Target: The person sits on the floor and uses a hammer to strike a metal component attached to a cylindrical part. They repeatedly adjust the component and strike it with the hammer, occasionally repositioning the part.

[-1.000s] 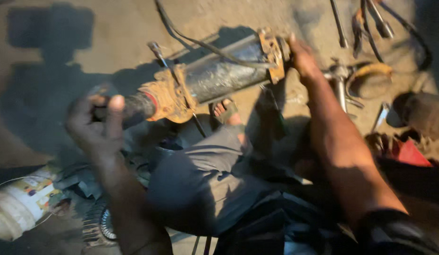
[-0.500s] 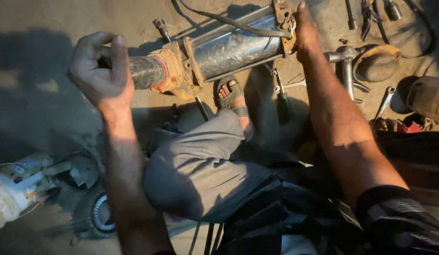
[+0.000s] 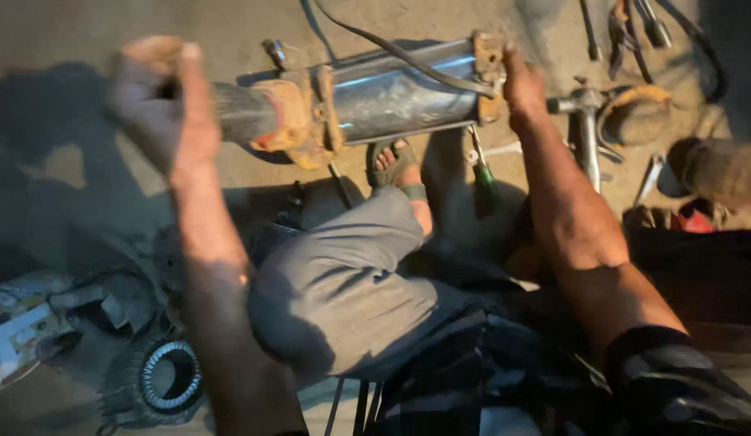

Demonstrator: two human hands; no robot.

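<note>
A long metal pump cylinder (image 3: 391,93) with rusty orange flanges lies across the dusty ground in front of me. My left hand (image 3: 161,105) is wrapped around its dark left end. My right hand (image 3: 522,81) grips the rusty flange at its right end. A black cable (image 3: 391,50) runs over the top of the cylinder. My bent knee in grey trousers (image 3: 343,282) and my sandalled foot (image 3: 395,165) sit just below the cylinder.
A green-handled screwdriver (image 3: 482,178) lies by my right forearm. Metal tools and a hammer-like part (image 3: 589,121) lie at the upper right. A ring-shaped stator (image 3: 169,375) sits at lower left, next to a crumpled printed package (image 3: 20,323).
The view has shifted, so the cylinder sits higher in the frame. My left hand has slid further out along the cylinder's dark left end. My right hand stays on the flange.
</note>
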